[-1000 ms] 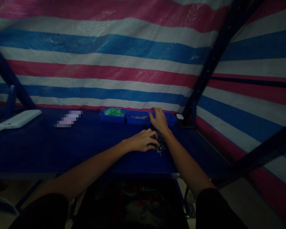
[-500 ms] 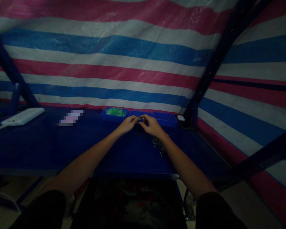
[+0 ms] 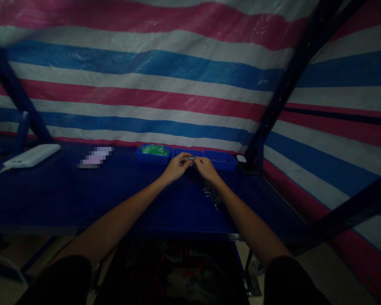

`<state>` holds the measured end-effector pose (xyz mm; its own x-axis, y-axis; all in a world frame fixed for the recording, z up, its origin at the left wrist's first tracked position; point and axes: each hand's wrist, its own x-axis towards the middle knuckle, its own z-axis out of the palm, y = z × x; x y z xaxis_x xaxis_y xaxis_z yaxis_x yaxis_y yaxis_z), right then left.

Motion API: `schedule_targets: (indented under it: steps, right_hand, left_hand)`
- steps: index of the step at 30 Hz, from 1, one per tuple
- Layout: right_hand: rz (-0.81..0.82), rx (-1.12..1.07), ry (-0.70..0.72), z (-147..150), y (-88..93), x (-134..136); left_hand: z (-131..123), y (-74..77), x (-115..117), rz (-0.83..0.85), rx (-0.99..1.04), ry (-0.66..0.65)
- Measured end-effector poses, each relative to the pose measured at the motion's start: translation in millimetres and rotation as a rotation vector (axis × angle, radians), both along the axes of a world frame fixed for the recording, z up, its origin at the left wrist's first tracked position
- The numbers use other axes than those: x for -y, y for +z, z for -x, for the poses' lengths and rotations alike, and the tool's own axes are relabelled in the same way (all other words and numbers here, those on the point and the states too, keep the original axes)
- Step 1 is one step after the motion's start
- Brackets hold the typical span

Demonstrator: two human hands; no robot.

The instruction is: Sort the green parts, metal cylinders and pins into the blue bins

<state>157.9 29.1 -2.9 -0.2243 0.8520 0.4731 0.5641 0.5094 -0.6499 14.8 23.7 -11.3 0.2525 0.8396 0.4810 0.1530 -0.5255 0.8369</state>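
My left hand (image 3: 177, 166) and my right hand (image 3: 205, 167) meet above the far part of the blue table (image 3: 114, 199). Between their fingertips is a small shiny metal piece (image 3: 191, 158), too small and dim to name. Both hands are closed in a pinch on it. Just below my right wrist lies a loose pile of thin metal pieces (image 3: 212, 195), partly covered by the forearm. Behind the hands stands a blue bin (image 3: 187, 151), whose contents are hidden.
Left of the hands, another blue bin (image 3: 152, 158) holds green pieces. A third blue bin (image 3: 220, 164) with thin metal bits stands at right. A white power bank (image 3: 33, 155) with a cable lies far left, near a blurred pinkish item (image 3: 95, 157). Dark posts (image 3: 273, 101) frame striped sheeting.
My left fingers have shifted slightly right and curl more around the piece. My right fingers have drawn closer together. The metal piece now shows brighter between them.
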Motion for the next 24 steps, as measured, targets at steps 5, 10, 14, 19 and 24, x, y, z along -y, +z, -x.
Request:
schedule_targets:
  steps: [5, 10, 14, 19, 24]
  right_hand:
    - [0.028, -0.146, -0.064, 1.8, -3.5, -5.4]
    - [0.003, -0.086, -0.036, 3.2, -6.0, 1.0]
    - [-0.156, 0.067, 0.053, 3.1, -7.2, 8.0]
    - [-0.2, 0.174, 0.048, 3.6, -8.0, 8.0]
    - [-0.146, 0.141, 0.001, 4.6, -10.6, 4.3]
  left_hand:
    - [0.0, -2.0, 1.1, -0.114, -0.117, 0.118]
    - [6.2, -2.4, -2.7, -0.145, -0.171, 0.222]
    - [12.0, -0.9, -5.1, -0.108, -0.222, 0.302]
    - [13.3, -2.3, -5.1, -0.091, -0.26, 0.281]
    - [10.6, -7.0, -5.5, -0.15, -0.142, 0.169]
